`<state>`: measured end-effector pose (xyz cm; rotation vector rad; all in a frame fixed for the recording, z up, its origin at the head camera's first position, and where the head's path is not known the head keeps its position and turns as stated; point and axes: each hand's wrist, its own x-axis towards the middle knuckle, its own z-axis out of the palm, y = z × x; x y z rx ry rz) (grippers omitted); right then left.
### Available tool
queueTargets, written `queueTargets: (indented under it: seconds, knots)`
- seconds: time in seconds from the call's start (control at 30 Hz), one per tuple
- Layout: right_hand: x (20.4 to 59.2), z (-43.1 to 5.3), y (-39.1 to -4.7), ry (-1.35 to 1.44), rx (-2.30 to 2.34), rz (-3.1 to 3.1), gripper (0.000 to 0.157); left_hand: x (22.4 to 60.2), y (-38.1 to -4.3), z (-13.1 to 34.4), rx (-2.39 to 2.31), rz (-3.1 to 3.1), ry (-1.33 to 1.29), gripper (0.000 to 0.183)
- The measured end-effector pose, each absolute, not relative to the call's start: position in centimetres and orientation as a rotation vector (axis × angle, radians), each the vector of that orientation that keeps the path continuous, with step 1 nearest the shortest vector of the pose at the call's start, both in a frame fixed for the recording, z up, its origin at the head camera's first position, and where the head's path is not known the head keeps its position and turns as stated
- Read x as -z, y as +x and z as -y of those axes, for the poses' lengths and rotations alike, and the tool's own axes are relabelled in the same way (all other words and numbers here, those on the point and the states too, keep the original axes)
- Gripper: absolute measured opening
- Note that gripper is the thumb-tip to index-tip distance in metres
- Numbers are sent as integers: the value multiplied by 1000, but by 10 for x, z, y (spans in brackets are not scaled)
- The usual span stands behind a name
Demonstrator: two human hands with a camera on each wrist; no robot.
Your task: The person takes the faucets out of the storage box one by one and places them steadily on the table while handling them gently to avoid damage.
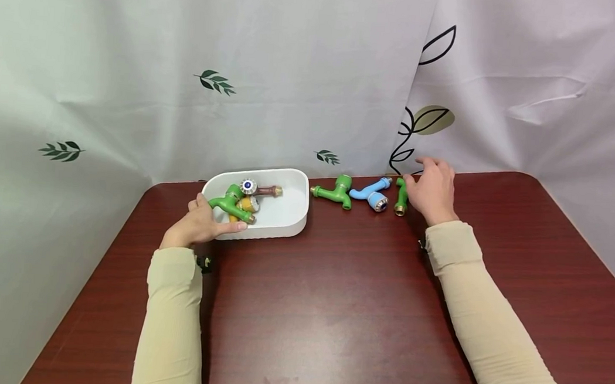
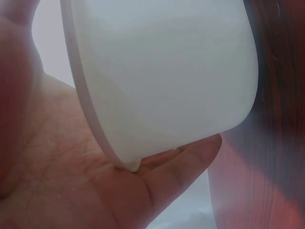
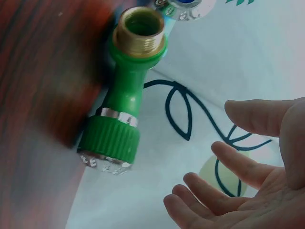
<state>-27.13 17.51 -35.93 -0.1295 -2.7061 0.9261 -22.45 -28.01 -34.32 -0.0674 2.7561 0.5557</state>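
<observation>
My left hand [image 1: 196, 223] grips the left end of a white plastic tub [image 1: 289, 205], its thumb along the front wall. The left wrist view shows the fingers against the tub's outer wall [image 2: 176, 76]. Inside lie a green faucet [image 1: 226, 203], a yellow faucet [image 1: 247, 203] partly under it and a brown faucet [image 1: 269, 191] with a silver knob. At the right, my right hand [image 1: 433, 191] holds nothing, fingers spread beside another green faucet [image 1: 401, 198]. In the right wrist view, that faucet's brass threaded end [image 3: 140, 33] shows, with a gap to the hand.
Between the tub and my right hand lie a green faucet [image 1: 334, 192] and a light blue faucet [image 1: 373, 194], near the far edge of the dark red table [image 1: 300, 309]. A white curtain [image 1: 293, 85] with leaf prints hangs right behind the table.
</observation>
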Motion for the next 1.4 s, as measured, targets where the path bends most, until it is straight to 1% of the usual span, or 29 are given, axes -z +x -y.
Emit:
queueTargets:
  seconds: [0.77,1.07,1.4]
  knots:
    - [349,-137,-258,75,-939,2612,51,345,-227,280,-546,-2769,-59,147]
    - [349,-117,-256,240,-914,2562,49,347,-226,282,-551,-2763,-80,148]
    - [348,-90,-249,357,-915,2587,50,346,-225,282,-544,-2769,-69,147]
